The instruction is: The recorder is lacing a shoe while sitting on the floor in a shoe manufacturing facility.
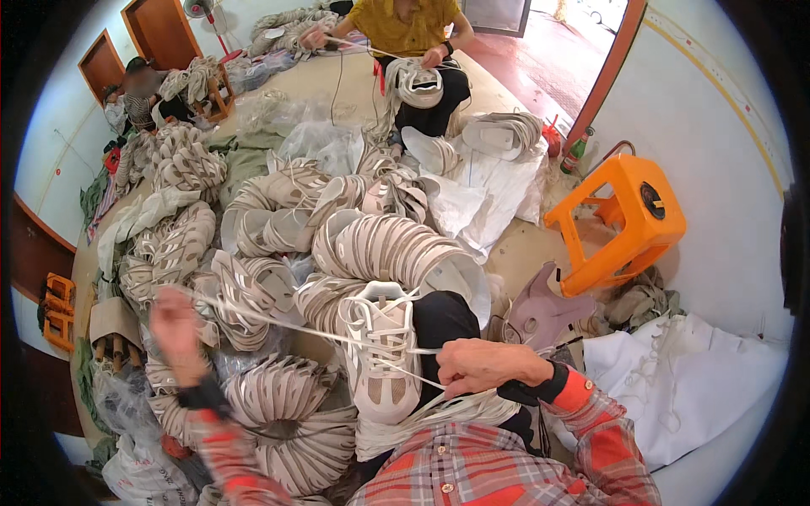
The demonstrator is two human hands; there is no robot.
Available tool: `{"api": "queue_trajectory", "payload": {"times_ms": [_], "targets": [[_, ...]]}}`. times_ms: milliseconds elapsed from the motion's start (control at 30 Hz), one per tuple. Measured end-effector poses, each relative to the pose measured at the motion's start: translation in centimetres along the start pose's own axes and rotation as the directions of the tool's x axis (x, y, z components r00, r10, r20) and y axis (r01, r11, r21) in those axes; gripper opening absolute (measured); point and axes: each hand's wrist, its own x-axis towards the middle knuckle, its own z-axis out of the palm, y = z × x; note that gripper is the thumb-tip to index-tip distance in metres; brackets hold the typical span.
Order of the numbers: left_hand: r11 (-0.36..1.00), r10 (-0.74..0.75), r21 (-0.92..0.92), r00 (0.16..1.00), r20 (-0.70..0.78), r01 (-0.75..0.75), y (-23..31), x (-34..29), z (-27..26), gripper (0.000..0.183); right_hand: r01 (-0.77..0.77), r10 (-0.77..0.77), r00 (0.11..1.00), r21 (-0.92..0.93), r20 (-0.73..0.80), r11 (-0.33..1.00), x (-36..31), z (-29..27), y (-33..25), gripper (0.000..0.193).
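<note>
Many stacks of shoe uppers [396, 253] cover the tan floor [494, 76]; orange stool [624, 219] near right wall [717, 110]. Shoe [384, 358] at left edge of dark-trousered knee [449, 314], between hands: left hand [177, 333], blurred, and right hand [481, 364] both pinched on white lace [312, 331].

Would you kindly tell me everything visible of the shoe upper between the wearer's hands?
The shoe upper is off-white and beige, with brownish, mesh-like patches near its toe. It lies lace side up, toe toward the wearer, opening away, on or against a dark trouser leg. Pale laces crisscross its front; strands run taut toward the blurred left hand and the right hand, which pinches them. Its underside is hidden.
</note>
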Motion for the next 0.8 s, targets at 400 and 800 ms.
{"api": "queue_trajectory", "payload": {"times_ms": [400, 800], "targets": [[0.668, 0.316, 0.546, 0.857, 0.407, -0.506, 24.8, 6.6, 7.9, 0.017, -0.342, 0.390, 0.921, 0.485, 0.001, 0.805, 10.5, -0.1, 0.2, 0.021], [0.091, -0.649, 0.996, 0.758, 0.061, -0.003, -12.1, -14.0, 10.8, 0.016, -0.272, 0.330, 0.836, 0.191, -0.438, 0.943, 9.9, 7.2, -1.3, 0.023]]}}
